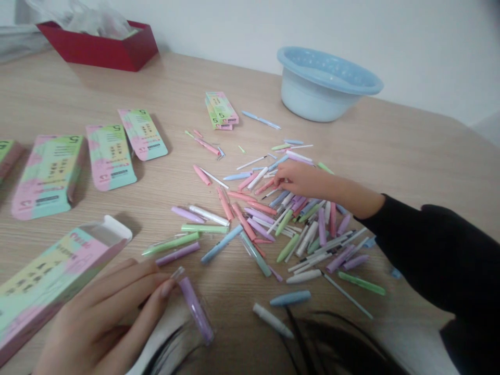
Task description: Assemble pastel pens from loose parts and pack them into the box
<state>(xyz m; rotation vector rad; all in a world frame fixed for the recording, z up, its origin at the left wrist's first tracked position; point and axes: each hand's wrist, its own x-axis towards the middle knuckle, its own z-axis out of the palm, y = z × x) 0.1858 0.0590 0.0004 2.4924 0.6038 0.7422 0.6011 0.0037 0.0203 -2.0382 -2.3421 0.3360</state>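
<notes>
L hand point(105, 317): fingers point(156, 285) pinch slim lilac pen point(196, 308) | R hand point(297, 179) in pastel pen pile point(312, 235), grip unclear

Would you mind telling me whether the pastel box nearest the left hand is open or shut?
Open. The box by the left hand has its white end flap folded out, showing a hollow mouth.

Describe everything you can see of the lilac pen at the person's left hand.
The lilac pen is a slim, plastic-looking barrel with a clear piece at its upper end. It slants, upper end leftward, lower end nearer the camera, apart from the main pile of pens. Fingertips of the left hand pinch the clear end. Blur hides finer detail.
</notes>
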